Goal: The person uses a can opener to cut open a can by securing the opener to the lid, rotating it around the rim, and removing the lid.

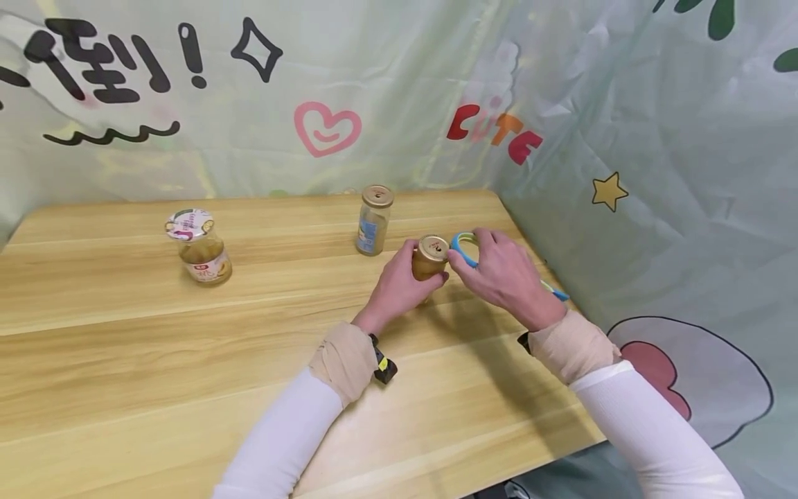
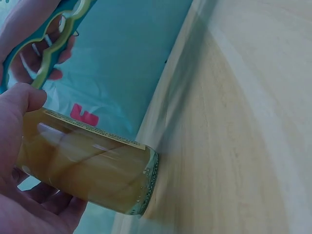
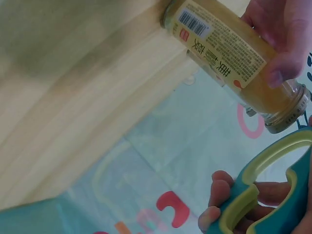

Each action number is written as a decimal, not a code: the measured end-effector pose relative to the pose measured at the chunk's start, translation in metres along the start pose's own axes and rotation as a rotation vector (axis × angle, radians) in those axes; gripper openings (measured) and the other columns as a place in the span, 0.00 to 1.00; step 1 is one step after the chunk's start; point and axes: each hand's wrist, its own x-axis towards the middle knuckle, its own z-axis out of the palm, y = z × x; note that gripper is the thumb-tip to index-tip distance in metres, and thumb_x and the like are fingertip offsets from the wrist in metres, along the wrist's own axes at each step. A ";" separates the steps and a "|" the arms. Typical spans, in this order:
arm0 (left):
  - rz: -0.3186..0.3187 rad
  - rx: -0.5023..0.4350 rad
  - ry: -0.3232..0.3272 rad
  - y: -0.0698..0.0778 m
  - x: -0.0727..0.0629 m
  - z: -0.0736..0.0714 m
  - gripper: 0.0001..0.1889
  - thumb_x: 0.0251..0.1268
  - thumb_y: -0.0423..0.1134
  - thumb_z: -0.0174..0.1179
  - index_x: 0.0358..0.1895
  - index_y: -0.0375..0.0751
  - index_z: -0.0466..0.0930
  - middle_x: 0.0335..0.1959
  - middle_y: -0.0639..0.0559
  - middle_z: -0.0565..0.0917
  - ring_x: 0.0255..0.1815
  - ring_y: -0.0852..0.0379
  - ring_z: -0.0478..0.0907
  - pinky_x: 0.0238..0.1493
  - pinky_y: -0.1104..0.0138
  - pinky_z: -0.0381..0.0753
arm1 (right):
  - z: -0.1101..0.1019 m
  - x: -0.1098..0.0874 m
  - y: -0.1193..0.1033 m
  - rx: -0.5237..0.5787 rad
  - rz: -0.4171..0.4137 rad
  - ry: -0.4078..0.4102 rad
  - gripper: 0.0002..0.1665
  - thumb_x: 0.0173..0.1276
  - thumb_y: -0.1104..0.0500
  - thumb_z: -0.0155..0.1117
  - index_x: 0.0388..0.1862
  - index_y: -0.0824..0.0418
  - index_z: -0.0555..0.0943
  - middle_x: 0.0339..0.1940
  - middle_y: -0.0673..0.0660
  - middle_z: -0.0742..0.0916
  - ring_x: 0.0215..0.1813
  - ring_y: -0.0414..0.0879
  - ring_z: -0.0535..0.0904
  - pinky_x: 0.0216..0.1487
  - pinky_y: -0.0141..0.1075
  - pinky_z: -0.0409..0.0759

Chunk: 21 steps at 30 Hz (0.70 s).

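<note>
My left hand grips a glass jar with a gold lid and amber contents, thumb on one side and fingers on the other. Its pale printed label faces the right wrist camera, and its base is close over the table in the left wrist view. Right beside the lid, my right hand holds a blue and yellow-green jar opener with a wavy inner edge. Fingers show through its opening in the right wrist view. In the head view the palm hides the opener's middle.
A second gold-lidded jar stands upright just behind my left hand. Farther left is a clear tub with a printed foil lid and yellowish contents. The wooden table ends at a printed cloth wall on the right.
</note>
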 end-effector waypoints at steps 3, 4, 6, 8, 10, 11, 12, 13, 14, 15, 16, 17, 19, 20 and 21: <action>0.000 0.000 -0.002 0.001 -0.002 0.001 0.35 0.63 0.54 0.69 0.70 0.49 0.66 0.62 0.48 0.80 0.59 0.49 0.81 0.60 0.52 0.83 | 0.000 0.002 -0.005 -0.023 -0.026 0.026 0.45 0.75 0.30 0.50 0.62 0.72 0.75 0.51 0.69 0.84 0.47 0.65 0.84 0.47 0.58 0.84; 0.001 0.001 -0.004 0.002 -0.003 0.001 0.35 0.63 0.54 0.69 0.70 0.49 0.66 0.62 0.47 0.80 0.58 0.49 0.81 0.60 0.52 0.83 | 0.000 0.002 -0.007 -0.028 -0.033 0.033 0.45 0.75 0.30 0.51 0.61 0.72 0.75 0.50 0.68 0.84 0.46 0.64 0.84 0.47 0.57 0.84; 0.004 0.009 -0.008 0.002 -0.003 0.002 0.35 0.63 0.54 0.69 0.70 0.48 0.67 0.62 0.47 0.80 0.58 0.49 0.81 0.59 0.52 0.83 | 0.000 0.003 -0.009 -0.034 -0.052 0.048 0.44 0.74 0.31 0.52 0.60 0.72 0.76 0.49 0.68 0.84 0.45 0.63 0.83 0.46 0.56 0.84; 0.011 0.014 -0.013 0.001 -0.004 0.002 0.34 0.63 0.53 0.69 0.69 0.48 0.67 0.62 0.46 0.80 0.58 0.49 0.81 0.59 0.53 0.83 | 0.001 0.004 -0.012 -0.033 -0.065 0.057 0.45 0.74 0.31 0.54 0.61 0.72 0.76 0.50 0.68 0.84 0.47 0.64 0.83 0.48 0.56 0.84; 0.018 0.016 -0.017 0.001 -0.004 0.001 0.34 0.63 0.52 0.69 0.70 0.47 0.67 0.62 0.46 0.80 0.58 0.49 0.81 0.59 0.53 0.83 | 0.001 0.004 -0.014 -0.022 -0.074 0.066 0.44 0.73 0.31 0.56 0.62 0.72 0.76 0.52 0.69 0.84 0.49 0.65 0.84 0.50 0.57 0.84; 0.023 0.016 -0.019 0.001 -0.004 0.001 0.34 0.63 0.52 0.69 0.70 0.47 0.67 0.62 0.46 0.80 0.58 0.49 0.80 0.60 0.53 0.83 | 0.001 0.004 -0.015 -0.015 -0.079 0.072 0.45 0.72 0.32 0.56 0.63 0.72 0.75 0.53 0.70 0.84 0.51 0.65 0.84 0.51 0.57 0.84; 0.029 0.015 -0.022 0.000 -0.005 0.000 0.35 0.63 0.51 0.70 0.70 0.47 0.67 0.63 0.46 0.80 0.59 0.48 0.80 0.61 0.53 0.83 | 0.002 0.004 -0.016 -0.010 -0.087 0.079 0.45 0.71 0.33 0.56 0.63 0.72 0.75 0.53 0.71 0.85 0.51 0.66 0.84 0.51 0.58 0.84; 0.035 0.012 -0.026 0.000 -0.005 0.000 0.35 0.63 0.50 0.70 0.70 0.46 0.66 0.63 0.46 0.79 0.60 0.49 0.80 0.62 0.53 0.82 | 0.002 0.004 -0.017 -0.002 -0.093 0.086 0.45 0.70 0.33 0.56 0.64 0.73 0.74 0.54 0.71 0.85 0.52 0.66 0.84 0.51 0.59 0.84; 0.041 0.011 -0.031 0.000 -0.005 0.000 0.35 0.63 0.50 0.70 0.70 0.46 0.66 0.64 0.47 0.79 0.60 0.49 0.80 0.62 0.53 0.82 | 0.002 0.005 -0.017 0.008 -0.101 0.095 0.45 0.69 0.35 0.56 0.64 0.73 0.74 0.54 0.71 0.85 0.51 0.66 0.84 0.51 0.59 0.84; 0.046 0.010 -0.036 0.000 -0.005 -0.001 0.35 0.63 0.50 0.70 0.71 0.46 0.66 0.64 0.47 0.79 0.61 0.49 0.80 0.63 0.53 0.82 | 0.002 0.004 -0.018 0.014 -0.110 0.103 0.45 0.67 0.36 0.57 0.64 0.73 0.74 0.54 0.72 0.85 0.51 0.66 0.84 0.51 0.59 0.84; 0.051 0.011 -0.041 -0.001 -0.005 -0.001 0.36 0.63 0.49 0.70 0.71 0.46 0.66 0.65 0.47 0.79 0.61 0.49 0.80 0.64 0.54 0.81 | 0.002 0.005 -0.018 0.021 -0.121 0.108 0.44 0.65 0.37 0.57 0.64 0.74 0.74 0.54 0.72 0.85 0.50 0.66 0.84 0.50 0.59 0.84; 0.055 0.012 -0.045 -0.001 -0.005 -0.001 0.36 0.63 0.49 0.70 0.71 0.46 0.66 0.65 0.47 0.79 0.62 0.49 0.79 0.64 0.54 0.81 | 0.002 0.005 -0.019 0.023 -0.135 0.110 0.44 0.64 0.38 0.57 0.63 0.74 0.74 0.54 0.72 0.85 0.50 0.66 0.84 0.50 0.59 0.84; 0.061 0.014 -0.052 -0.002 -0.005 -0.001 0.36 0.63 0.49 0.70 0.71 0.47 0.66 0.65 0.48 0.79 0.62 0.50 0.79 0.65 0.54 0.81 | 0.002 0.004 -0.020 0.030 -0.150 0.101 0.43 0.64 0.39 0.58 0.62 0.74 0.74 0.54 0.71 0.84 0.51 0.65 0.83 0.51 0.58 0.84; 0.062 0.015 -0.054 -0.002 -0.006 -0.001 0.35 0.62 0.48 0.70 0.71 0.47 0.66 0.65 0.48 0.79 0.62 0.50 0.79 0.65 0.54 0.81 | 0.002 0.004 -0.021 0.032 -0.156 0.094 0.42 0.65 0.39 0.59 0.62 0.74 0.74 0.53 0.70 0.84 0.50 0.64 0.83 0.52 0.57 0.84; 0.062 0.014 -0.055 -0.002 -0.006 -0.002 0.35 0.62 0.48 0.70 0.70 0.47 0.66 0.64 0.49 0.79 0.61 0.50 0.79 0.65 0.54 0.80 | 0.002 0.004 -0.021 0.030 -0.161 0.084 0.43 0.66 0.38 0.60 0.63 0.73 0.74 0.54 0.70 0.83 0.51 0.64 0.82 0.53 0.57 0.83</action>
